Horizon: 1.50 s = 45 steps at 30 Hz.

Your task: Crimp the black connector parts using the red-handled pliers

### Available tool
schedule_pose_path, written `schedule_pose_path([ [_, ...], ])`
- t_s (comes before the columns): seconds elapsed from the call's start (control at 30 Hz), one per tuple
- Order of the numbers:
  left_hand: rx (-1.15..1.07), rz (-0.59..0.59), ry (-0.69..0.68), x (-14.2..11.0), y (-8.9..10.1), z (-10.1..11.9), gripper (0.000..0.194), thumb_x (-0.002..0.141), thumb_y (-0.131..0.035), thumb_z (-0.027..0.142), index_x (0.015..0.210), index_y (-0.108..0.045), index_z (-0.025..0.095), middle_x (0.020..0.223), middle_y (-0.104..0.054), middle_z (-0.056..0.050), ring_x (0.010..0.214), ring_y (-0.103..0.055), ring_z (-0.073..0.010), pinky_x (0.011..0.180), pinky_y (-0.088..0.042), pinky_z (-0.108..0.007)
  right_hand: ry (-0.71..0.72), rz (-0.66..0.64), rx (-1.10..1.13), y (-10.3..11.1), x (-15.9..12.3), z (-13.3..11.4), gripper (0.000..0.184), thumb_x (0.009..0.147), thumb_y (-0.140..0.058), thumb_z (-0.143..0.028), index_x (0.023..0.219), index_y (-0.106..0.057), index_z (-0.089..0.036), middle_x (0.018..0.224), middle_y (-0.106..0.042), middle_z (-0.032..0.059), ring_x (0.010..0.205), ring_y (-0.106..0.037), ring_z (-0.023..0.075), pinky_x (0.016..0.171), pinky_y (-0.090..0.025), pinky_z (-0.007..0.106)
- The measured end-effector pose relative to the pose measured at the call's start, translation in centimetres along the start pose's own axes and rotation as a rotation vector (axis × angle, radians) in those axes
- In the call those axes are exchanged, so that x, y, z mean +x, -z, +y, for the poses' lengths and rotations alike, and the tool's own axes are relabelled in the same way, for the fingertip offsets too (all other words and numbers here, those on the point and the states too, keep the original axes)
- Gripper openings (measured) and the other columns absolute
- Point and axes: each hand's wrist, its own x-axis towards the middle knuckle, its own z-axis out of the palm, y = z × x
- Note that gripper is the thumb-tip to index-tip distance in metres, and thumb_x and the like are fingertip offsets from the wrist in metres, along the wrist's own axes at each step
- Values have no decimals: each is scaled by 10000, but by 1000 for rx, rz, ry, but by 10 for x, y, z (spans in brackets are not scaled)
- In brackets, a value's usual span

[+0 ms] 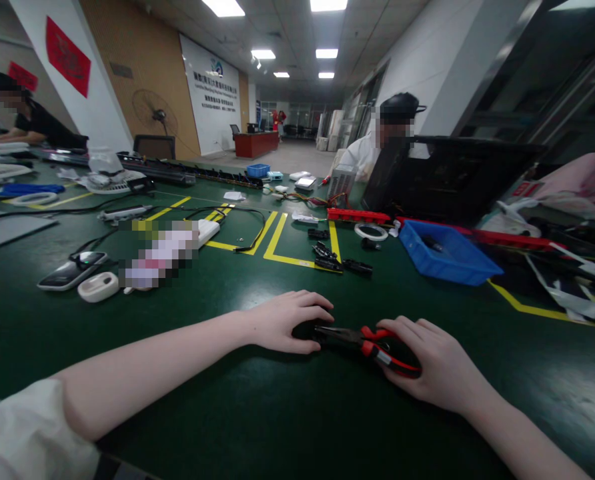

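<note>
left hand: (285, 322) laid palm down on the green table (257, 413), fingers curled over a small dark part (307, 329) that is mostly hidden; it is pinned rather than lifted
right hand: (430, 363) closed around the red handles of the pliers (372, 343), knuckles up, wrist low on the mat
pliers: held flat just above the table, dark nose pointed left and met with the dark part under the left fingers; whether the nose is shut on it cannot be told
progress: judged as mid-step; the part is braced and the tool is brought to it, but no finished result can be seen
arm pose: both forearms are stretched forward and angled inward, the hands nearly touching
nearby: loose black connectors (335, 260) and a blue bin (447, 253) lie well apart, further up the table
others: a person in white (365, 153) is seated across the table
</note>
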Motion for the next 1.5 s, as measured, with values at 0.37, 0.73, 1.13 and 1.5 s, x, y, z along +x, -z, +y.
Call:
schedule_pose_path([
  [0.37, -25, -15, 95, -1, -2, -3, 743, 851, -662, 486, 1474, -364, 212, 1457, -455, -140, 1299, -480, -306, 1069, -400, -443, 57, 51, -74, 2, 1, -2, 426, 728, -659, -302, 1122, -580, -162, 974, -684, 98, 721, -606, 192, 658, -468, 325],
  [0.73, 11, -2, 72, -2, -5, -6, 731, 873, -631, 497, 1486, -364, 201, 1435, -477, -149, 1266, -505, -305, 1032, -423, -439, 128, 131, -164, 2, 0, -4, 410, 771, -617, -282, 1144, -592, -114, 994, -677, 137, 802, -620, 223, 712, -466, 349],
  [1.13, 11, -3, 86, -1, -5, -5, 716, 874, -629, 496, 1478, -380, 201, 1425, -489, -147, 1261, -504, -305, 1043, -409, -439, 128, 112, -178, 0, -1, -2, 426, 783, -625, -355, 1131, -594, -112, 991, -685, 150, 795, -626, 231, 699, -459, 359],
  [1.5, -54, 31, 20, -2, -6, -5, 681, 822, -706, 443, 1415, -472, 205, 1411, -496, -143, 1267, -506, -288, 1034, -450, -406, -25, -57, 4, 1, -4, -4, 448, 771, -630, -375, 1175, -564, -196, 997, -694, 99, 721, -620, 194, 674, -480, 354],
])
